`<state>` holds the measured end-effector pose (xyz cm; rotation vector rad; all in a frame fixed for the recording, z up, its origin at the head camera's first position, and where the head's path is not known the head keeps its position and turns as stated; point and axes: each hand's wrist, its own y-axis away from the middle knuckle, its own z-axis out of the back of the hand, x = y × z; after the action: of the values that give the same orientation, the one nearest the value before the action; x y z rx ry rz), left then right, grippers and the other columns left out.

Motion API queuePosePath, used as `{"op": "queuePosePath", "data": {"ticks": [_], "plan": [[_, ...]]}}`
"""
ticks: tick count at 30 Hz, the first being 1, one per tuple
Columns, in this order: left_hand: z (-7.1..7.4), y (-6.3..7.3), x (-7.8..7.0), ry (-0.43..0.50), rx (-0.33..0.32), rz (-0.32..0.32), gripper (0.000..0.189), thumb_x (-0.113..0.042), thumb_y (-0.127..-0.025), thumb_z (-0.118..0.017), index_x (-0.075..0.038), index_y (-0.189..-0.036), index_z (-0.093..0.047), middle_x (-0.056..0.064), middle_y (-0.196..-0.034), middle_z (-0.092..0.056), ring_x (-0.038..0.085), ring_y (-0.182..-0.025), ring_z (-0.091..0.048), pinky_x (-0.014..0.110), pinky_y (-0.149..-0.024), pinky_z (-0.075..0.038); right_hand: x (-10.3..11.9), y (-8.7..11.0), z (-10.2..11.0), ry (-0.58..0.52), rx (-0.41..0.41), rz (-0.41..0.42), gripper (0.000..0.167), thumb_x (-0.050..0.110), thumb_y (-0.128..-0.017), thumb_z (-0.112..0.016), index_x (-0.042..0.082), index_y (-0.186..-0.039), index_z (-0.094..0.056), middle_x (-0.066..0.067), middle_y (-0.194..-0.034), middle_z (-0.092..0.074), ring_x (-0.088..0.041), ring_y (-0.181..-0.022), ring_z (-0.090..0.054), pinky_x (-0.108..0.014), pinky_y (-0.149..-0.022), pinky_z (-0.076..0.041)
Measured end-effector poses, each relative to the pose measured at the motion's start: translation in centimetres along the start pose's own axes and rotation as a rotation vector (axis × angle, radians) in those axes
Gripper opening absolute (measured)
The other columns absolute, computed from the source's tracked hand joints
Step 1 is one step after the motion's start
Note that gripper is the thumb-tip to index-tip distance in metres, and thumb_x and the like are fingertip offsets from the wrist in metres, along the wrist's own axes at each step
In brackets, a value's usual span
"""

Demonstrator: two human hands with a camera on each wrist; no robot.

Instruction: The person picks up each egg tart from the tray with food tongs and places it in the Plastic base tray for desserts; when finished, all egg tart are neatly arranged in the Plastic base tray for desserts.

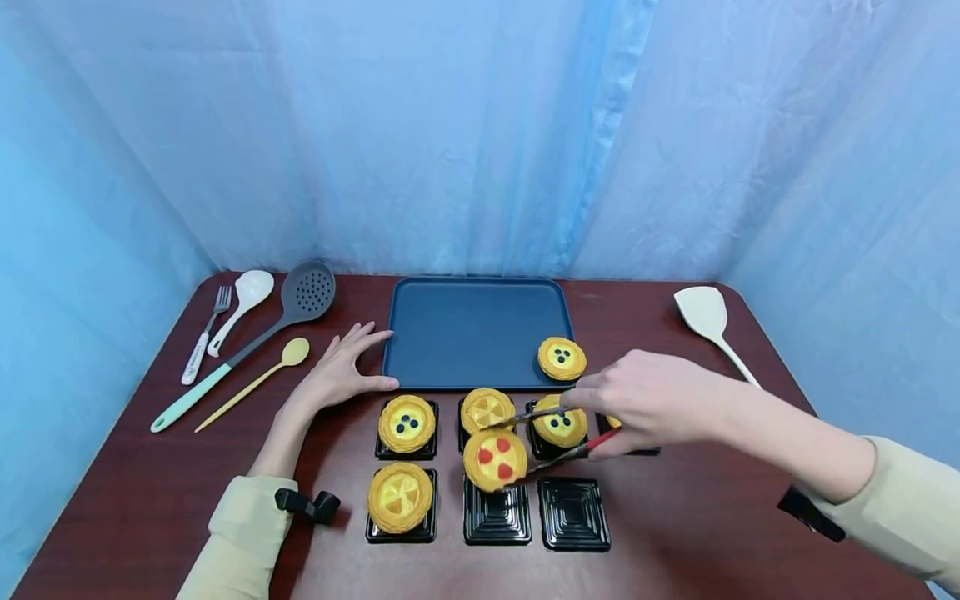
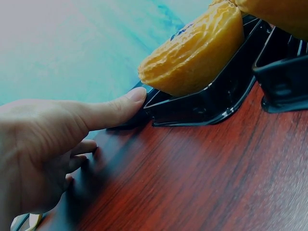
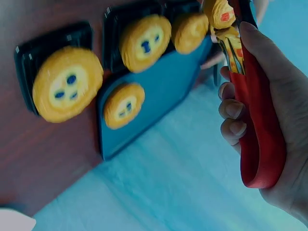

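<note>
My right hand [image 1: 637,396] grips red-handled tongs [image 3: 262,125]. Between the tips of the tongs is an egg tart with red spots [image 1: 495,460], held over an unfilled black square holder [image 1: 497,518] in the front row. Fingers spread, my left hand [image 1: 337,371] rests at the left edge of the blue tray [image 1: 472,329]. In the left wrist view its thumb [image 2: 120,108] lies along the tray's edge, beside a black holder with a tart. One tart with dark blue spots [image 1: 562,359] sits in the tray's front right corner.
Tarts in black holders, such as the blue-spotted one [image 1: 407,423] and a plain-patterned one [image 1: 400,497], stand in front of the tray. Another holder [image 1: 574,514] has no tart. At left lie a skimmer [image 1: 309,292], yellow spoon [image 1: 295,351], white ladle [image 1: 253,287] and fork [image 1: 197,357]; a white spatula [image 1: 705,312] at right.
</note>
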<state>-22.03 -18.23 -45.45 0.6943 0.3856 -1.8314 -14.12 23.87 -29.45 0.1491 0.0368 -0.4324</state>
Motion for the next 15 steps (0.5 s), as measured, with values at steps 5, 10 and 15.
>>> {"op": "queuePosePath", "data": {"ticks": [5,10,15], "plan": [[0.0,-0.2,0.0,0.000,0.010,0.003,0.088,-0.044,-0.088,-0.081,-0.016,-0.160,-0.039,0.024,-0.171,-0.018,0.045,-0.161,-0.006,0.067,-0.129,0.000,1.1,-0.2,-1.0,0.045,0.042,0.041,0.052,0.059,-0.087,-0.075,0.018,-0.117,-0.067,0.015,-0.084,-0.067,0.005,-0.058,-0.045,-0.015,-0.048,-0.034],[0.1,-0.1,0.0,0.001,0.016,0.011,0.088,-0.044,-0.088,-0.081,-0.016,-0.160,-0.039,0.023,-0.172,-0.017,0.045,-0.161,-0.005,0.067,-0.129,0.001,1.7,-0.3,-1.5,0.039,0.089,0.033,0.052,0.060,-0.086,-0.076,0.019,-0.117,-0.068,0.013,-0.089,-0.070,0.004,-0.056,-0.046,-0.016,-0.046,-0.033],[0.1,-0.1,-0.1,0.003,0.016,0.013,0.088,-0.044,-0.088,-0.080,-0.015,-0.160,-0.039,0.024,-0.171,-0.017,0.045,-0.161,-0.005,0.067,-0.129,0.001,1.9,-0.4,-1.8,0.021,0.101,0.025,0.050,0.058,-0.085,-0.077,0.019,-0.115,-0.068,0.013,-0.089,-0.071,0.004,-0.055,-0.046,-0.015,-0.046,-0.033]]}}
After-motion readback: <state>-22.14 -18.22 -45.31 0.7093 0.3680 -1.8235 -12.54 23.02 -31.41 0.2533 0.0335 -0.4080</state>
